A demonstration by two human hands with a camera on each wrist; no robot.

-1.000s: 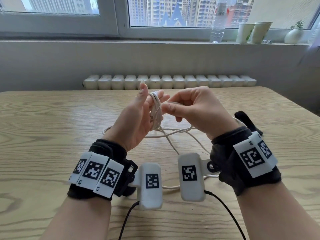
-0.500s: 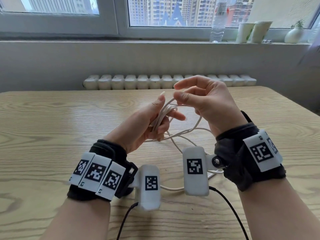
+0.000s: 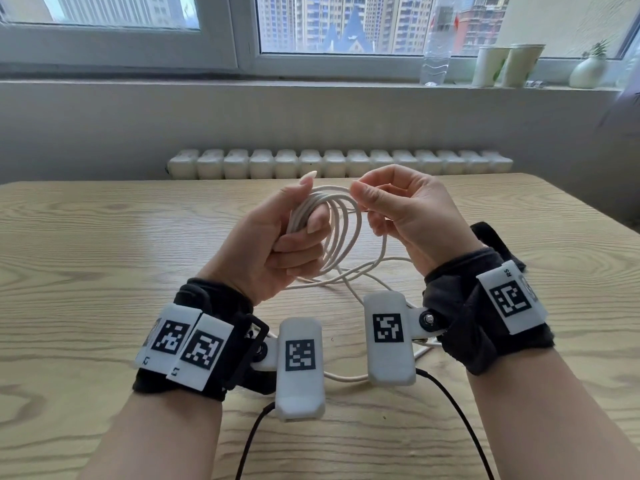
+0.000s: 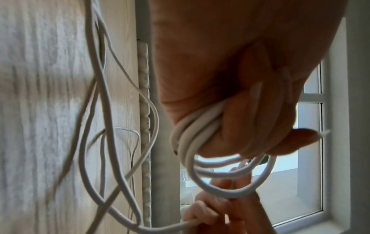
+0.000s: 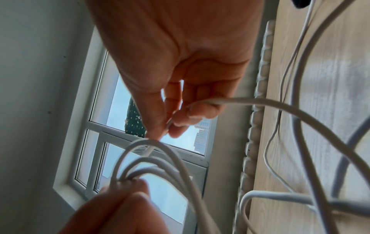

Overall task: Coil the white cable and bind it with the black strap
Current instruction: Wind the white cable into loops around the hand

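Above the middle of the table my left hand (image 3: 294,233) grips several loops of the white cable (image 3: 341,230) between thumb and curled fingers. The same coil (image 4: 226,171) hangs below the fingers in the left wrist view. My right hand (image 3: 388,206) pinches a strand of the cable (image 5: 240,101) between thumb and forefinger, just right of the coil's top. Loose cable (image 3: 349,275) trails down onto the table between my wrists. The black strap (image 3: 495,242) lies on the table behind my right wrist, partly hidden.
The wooden table (image 3: 104,258) stretches wide to the left and right. A white radiator (image 3: 339,164) runs behind its far edge. On the windowsill stand a bottle (image 3: 436,43), two cups (image 3: 505,64) and a small vase (image 3: 588,69). Black camera cords (image 3: 457,417) hang near the front edge.
The coil in my left hand has gained a loop and opened wider. My right hand circled up and back toward the coil's top while drawing more cable.
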